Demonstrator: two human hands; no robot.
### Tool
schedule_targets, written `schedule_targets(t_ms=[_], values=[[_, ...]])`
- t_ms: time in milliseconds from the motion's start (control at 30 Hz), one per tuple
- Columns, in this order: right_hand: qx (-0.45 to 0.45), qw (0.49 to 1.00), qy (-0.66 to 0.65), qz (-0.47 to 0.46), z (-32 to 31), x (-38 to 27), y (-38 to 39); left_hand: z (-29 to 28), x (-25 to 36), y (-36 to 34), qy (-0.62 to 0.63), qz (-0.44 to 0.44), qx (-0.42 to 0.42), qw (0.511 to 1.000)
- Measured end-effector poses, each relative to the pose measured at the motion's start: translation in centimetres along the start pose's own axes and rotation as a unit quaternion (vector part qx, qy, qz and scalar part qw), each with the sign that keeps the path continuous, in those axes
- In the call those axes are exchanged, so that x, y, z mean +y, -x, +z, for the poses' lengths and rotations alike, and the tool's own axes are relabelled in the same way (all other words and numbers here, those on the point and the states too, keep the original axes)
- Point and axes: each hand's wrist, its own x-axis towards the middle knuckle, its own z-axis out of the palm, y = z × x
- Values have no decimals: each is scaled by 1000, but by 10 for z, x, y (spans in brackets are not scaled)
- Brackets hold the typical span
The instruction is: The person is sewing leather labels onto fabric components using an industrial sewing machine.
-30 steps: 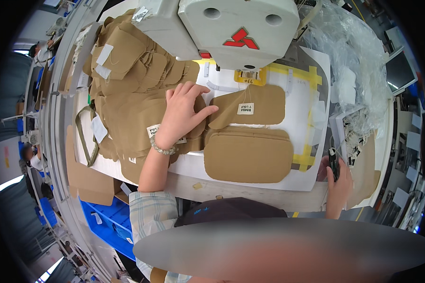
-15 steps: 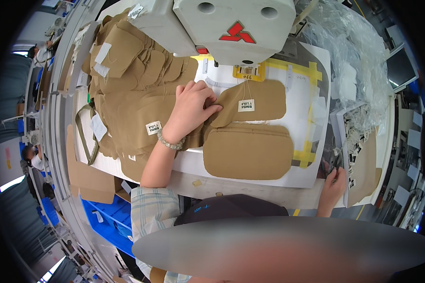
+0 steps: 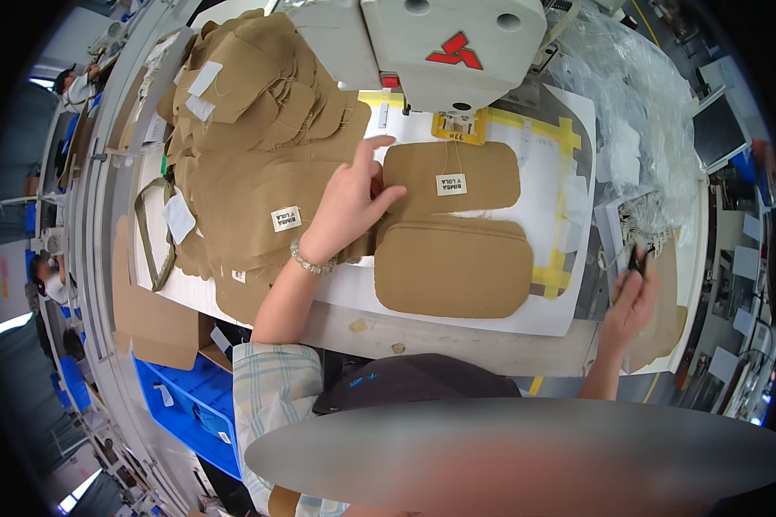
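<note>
My left hand [image 3: 347, 205], a beaded bracelet at its wrist, is over the tan fabric with index finger and thumb spread apart. Its thumb tip is at the left edge of a rounded tan fabric piece [image 3: 491, 177]. On that piece is a small white label [image 3: 451, 184], with loose threads running up from it. Just nearer me sits a second rounded tan piece [image 3: 453, 271], seemingly layered. Off to the right, my right hand [image 3: 631, 303] grips a small black tool [image 3: 637, 258], its exact kind too blurred to make out.
A white sewing machine head [image 3: 457, 52] overhangs the far side, with a yellow plate [image 3: 459, 127] under it. A heap of tan pieces [image 3: 267, 95] covers the left. Clear plastic sheeting [image 3: 638, 103] lies right. A blue crate [image 3: 185, 405] stands lower left.
My left index finger has stretched out, and the labelled piece's folded left side now lies flat. My right hand has risen and moved slightly right, with the black tool showing.
</note>
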Motion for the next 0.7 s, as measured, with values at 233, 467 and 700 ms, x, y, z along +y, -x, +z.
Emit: schedule_targets(t_ms=[233,467,700], values=[[-389,919,-54,24,89,-68,-68,-17,-8,22,-164,168,-19,972],[-237,848,241,-409,161,-68,-74,-71,-10,41,-125,59,50,989],[-176,795,308,-491,209,-54,-73,-92,-15,60,-72,10,100,992]])
